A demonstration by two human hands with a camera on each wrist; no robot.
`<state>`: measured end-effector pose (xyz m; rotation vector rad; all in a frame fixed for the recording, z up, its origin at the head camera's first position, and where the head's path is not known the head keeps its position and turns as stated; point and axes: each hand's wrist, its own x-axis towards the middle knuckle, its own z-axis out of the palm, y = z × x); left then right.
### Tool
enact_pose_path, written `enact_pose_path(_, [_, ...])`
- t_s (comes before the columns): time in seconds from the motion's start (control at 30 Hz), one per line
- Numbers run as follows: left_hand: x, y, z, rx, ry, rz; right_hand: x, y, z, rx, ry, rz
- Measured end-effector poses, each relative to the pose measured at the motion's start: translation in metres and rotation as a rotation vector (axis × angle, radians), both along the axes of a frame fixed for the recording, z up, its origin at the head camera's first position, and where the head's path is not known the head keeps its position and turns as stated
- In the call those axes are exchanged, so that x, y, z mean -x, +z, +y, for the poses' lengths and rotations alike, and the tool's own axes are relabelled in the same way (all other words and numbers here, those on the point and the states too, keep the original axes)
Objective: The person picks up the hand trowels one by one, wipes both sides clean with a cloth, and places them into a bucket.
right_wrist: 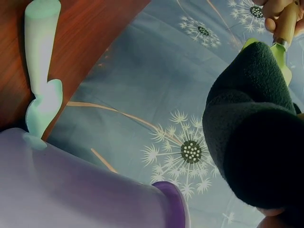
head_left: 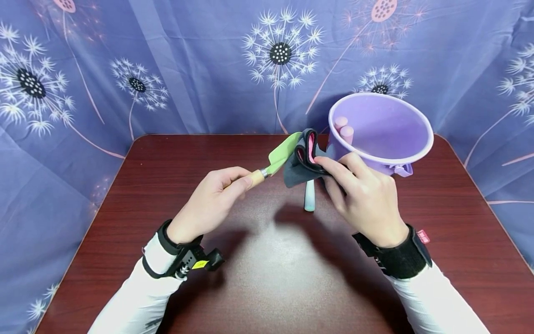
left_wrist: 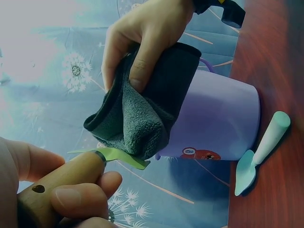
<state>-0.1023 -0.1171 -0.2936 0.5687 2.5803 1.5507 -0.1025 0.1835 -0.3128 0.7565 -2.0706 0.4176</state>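
Note:
My left hand (head_left: pixel 214 197) grips the wooden handle (left_wrist: pixel 66 178) of a small garden trowel, whose light green blade (head_left: pixel 284 149) tilts up to the right. My right hand (head_left: pixel 365 197) pinches a folded dark grey cloth (head_left: pixel 301 171) with black edging, and a bit of bright pink shows in its folds. In the head and left wrist views the cloth lies against the blade and covers part of it. Below the cloth, a second trowel (left_wrist: pixel 268 142), mint green with a pale handle, lies on the table; in the head view only its handle shows.
A purple bucket (head_left: pixel 381 160) stands at the table's back right, close beyond my right hand. Two pink rounded ends (head_left: pixel 346 133) show inside its left wall. Behind the dark red-brown table (head_left: pixel 167 160) hangs a blue curtain (head_left: pixel 200 69) with dandelion prints.

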Motion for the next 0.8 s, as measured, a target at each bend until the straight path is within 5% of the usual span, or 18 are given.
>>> enact_pose_path(0.37, [0.0012,0.0003,-0.0007,-0.026,-0.002,-0.017,-0.0023,-0.0024,-0.0060,-0.070,0.100,0.005])
enact_pose_path(0.8, [0.0005,0.0026,-0.0019,-0.186,-0.030,-0.101,-0.0020,-0.0081,-0.0093,-0.102,0.142,-0.035])
